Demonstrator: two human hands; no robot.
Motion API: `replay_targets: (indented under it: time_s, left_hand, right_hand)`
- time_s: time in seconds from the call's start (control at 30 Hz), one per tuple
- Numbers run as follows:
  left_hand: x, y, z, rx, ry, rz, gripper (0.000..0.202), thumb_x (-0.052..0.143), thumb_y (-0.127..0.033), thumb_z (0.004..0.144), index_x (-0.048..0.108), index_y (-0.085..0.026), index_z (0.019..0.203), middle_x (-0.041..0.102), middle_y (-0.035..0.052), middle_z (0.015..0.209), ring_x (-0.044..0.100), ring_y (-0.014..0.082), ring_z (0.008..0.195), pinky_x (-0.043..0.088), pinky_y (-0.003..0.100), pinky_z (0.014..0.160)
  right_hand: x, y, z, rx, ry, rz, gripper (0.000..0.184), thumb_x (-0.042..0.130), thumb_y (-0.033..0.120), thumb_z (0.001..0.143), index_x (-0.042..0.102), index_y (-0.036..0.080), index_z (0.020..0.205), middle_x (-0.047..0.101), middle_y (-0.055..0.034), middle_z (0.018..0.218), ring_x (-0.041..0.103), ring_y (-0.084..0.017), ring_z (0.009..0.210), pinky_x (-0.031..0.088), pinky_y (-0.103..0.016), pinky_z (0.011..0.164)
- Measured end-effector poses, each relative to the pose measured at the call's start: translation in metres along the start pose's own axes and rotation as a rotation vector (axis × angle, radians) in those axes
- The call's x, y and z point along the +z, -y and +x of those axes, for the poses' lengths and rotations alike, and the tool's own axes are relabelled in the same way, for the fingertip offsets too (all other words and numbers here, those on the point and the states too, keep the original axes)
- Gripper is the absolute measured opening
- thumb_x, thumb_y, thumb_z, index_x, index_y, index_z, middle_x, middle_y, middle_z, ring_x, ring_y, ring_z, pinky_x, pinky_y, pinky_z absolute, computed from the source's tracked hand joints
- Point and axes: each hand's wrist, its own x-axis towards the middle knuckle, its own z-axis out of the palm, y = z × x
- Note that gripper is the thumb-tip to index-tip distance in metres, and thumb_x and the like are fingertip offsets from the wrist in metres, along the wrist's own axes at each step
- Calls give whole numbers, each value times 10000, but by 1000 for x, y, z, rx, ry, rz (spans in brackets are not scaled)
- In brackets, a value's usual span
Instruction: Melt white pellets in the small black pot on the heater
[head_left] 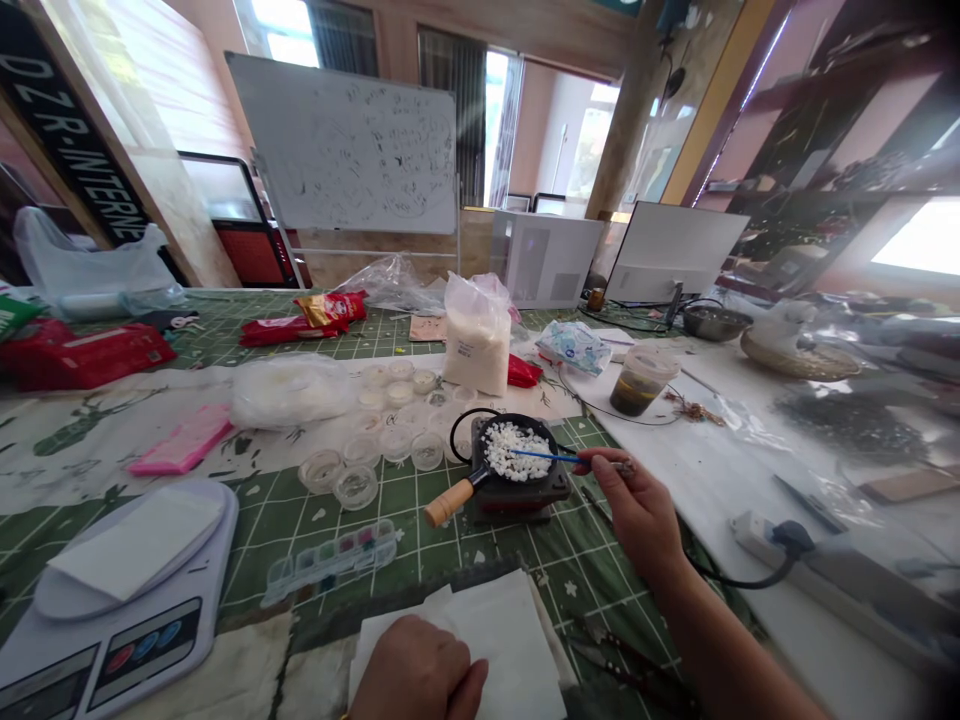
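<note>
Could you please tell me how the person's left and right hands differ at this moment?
The right hand is raised and pinches a thin blue stick, while the left hand lies low on white paper, with nothing visibly held. The right hand is beside a small black pan of white flakes, whereas the left hand is nearer the camera, cut off by the picture's lower edge. Both hands are bare.
</note>
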Motion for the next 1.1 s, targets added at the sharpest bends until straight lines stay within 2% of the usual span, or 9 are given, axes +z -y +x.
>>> replay_targets:
  time_s: [0.13,0.43,0.6,0.93,1.03,1.1]
  left_hand:
    - [1,0,0,-1,8,9,332,410,-189,841,461,-203,512,533,-4,443,519,144,409,258,295,470]
    - [1,0,-1,-19,28,-5,334,417,-179,831,460,-198,500,524,-12,431,511,134,396,272,285,454]
    - [1,0,0,-16,17,-3,341,405,-190,838,458,-203,501,525,-10,433,517,139,400,277,289,454]
    - [0,0,0,-16,14,-3,331,411,-184,833,451,-205,504,530,-11,438,527,141,406,276,292,458]
    - [0,1,-1,-14,11,5,338,407,-192,836,454,-206,501,533,-9,440,526,142,407,275,296,459]
    - [0,1,0,-7,11,8,346,403,-197,838,455,-205,496,531,-7,438,522,142,403,270,296,456]
  right_hand:
    - [0,1,1,5,-70,-20,237,531,393,870,651,195,917,676,-33,756,609,-173,720,461,-295,670]
    - [-1,1,1,22,-54,-6,221,556,385,853,658,190,879,675,-26,734,611,-168,723,461,-290,695]
    - [-3,-2,1,18,-63,126,208,548,371,857,653,191,850,653,-15,707,607,-169,709,461,-299,704]
    - [-4,-4,2,30,-43,101,210,560,377,850,651,191,813,626,-15,671,578,-166,674,455,-302,681]
    - [-3,-3,1,19,-72,107,217,545,382,864,652,194,846,641,-17,698,595,-170,703,459,-306,705]
    - [-1,-3,0,13,-32,124,217,544,384,867,656,199,879,662,-20,730,611,-175,735,465,-312,734]
